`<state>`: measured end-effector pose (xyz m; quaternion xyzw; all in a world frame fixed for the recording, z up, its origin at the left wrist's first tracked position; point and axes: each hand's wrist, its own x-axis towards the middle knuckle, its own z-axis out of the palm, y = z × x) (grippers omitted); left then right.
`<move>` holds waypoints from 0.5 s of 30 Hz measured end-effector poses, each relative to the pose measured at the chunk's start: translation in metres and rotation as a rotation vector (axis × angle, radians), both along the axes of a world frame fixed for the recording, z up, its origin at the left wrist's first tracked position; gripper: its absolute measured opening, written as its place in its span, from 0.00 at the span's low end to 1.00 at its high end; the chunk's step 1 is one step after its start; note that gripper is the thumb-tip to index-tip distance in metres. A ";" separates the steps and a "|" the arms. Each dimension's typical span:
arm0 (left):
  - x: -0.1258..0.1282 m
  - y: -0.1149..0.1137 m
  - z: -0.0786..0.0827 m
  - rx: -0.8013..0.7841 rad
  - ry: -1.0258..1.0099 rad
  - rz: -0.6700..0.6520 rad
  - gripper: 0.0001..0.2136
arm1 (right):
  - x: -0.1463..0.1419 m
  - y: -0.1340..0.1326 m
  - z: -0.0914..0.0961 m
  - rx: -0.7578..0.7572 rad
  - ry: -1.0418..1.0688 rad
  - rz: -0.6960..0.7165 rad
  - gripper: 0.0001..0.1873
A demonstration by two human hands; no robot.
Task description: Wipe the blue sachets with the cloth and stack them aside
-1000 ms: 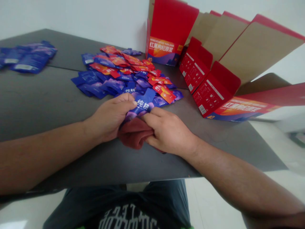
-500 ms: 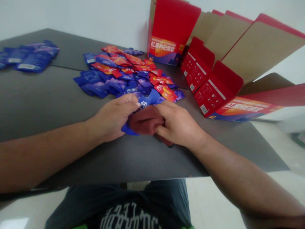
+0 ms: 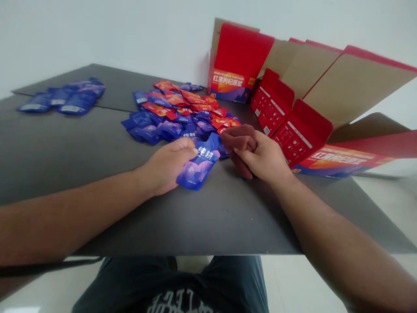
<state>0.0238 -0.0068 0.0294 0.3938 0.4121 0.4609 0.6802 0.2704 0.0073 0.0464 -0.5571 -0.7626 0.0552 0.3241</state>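
Between the thumb and fingers of my left hand (image 3: pixel 171 164) is a blue and purple sachet (image 3: pixel 198 167), its printed face turned up, tilted above the table's near part. My right hand (image 3: pixel 265 155) is closed on a folded reddish-brown cloth (image 3: pixel 240 141), held to the right of the sachet and apart from it. Just beyond both hands lies a heap of blue sachets (image 3: pixel 150 126) mixed with red and orange sachets (image 3: pixel 161 111). The cloth hides a little of the heap's right end.
Several blue sachets (image 3: pixel 76 99) form a separate group at the far left. Open red cartons (image 3: pixel 308 130) with raised flaps line the right side, and another carton (image 3: pixel 230 84) stands behind the heap against the wall. The dark grey table's (image 3: pixel 208 226) front edge is near my lap.
My right hand has drawn the cloth off the sachet to the right. The sachet's printed front, formerly covered, now shows in my left hand. The camera view has tilted up slightly.
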 end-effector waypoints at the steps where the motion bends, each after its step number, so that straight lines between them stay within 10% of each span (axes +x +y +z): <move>1: -0.002 0.002 0.000 0.018 -0.001 -0.002 0.07 | 0.004 0.004 0.000 -0.041 0.025 -0.025 0.18; 9: -0.049 0.030 0.022 0.241 0.272 0.086 0.08 | 0.004 0.009 -0.003 -0.182 0.038 -0.060 0.22; 15: -0.163 0.070 0.024 0.260 0.434 0.333 0.08 | 0.003 0.011 -0.005 -0.202 0.033 -0.008 0.21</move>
